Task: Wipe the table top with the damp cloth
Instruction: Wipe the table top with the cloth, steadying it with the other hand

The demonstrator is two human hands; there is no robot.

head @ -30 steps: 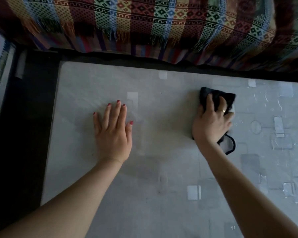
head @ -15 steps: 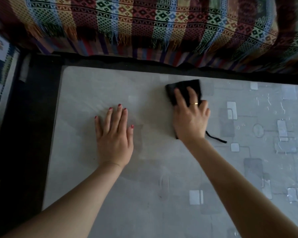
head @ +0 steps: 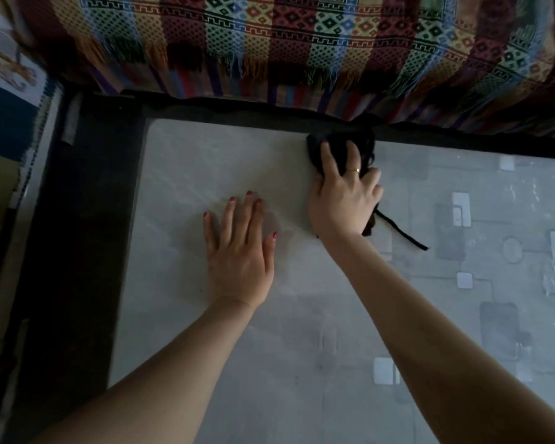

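Note:
The pale grey table top [head: 186, 161] fills most of the view, with square and round patterns on its right half. A black cloth [head: 340, 149] lies at the table's far edge, near the middle, and a thin black strap of it trails back to the right. My right hand [head: 343, 200] presses down on the cloth, fingers spread over it, a ring on one finger. My left hand [head: 237, 248] rests flat on the bare table top, fingers apart, just left of and nearer than the right hand.
A striped, fringed woven blanket [head: 302, 49] hangs just beyond the table's far edge. A dark gap [head: 77, 219] runs along the table's left side, with printed paper [head: 10, 75] at the far left.
My right hand has pushed the cloth away from me and to the left, from mid-table up to the far edge. The left hand has stayed flat in place.

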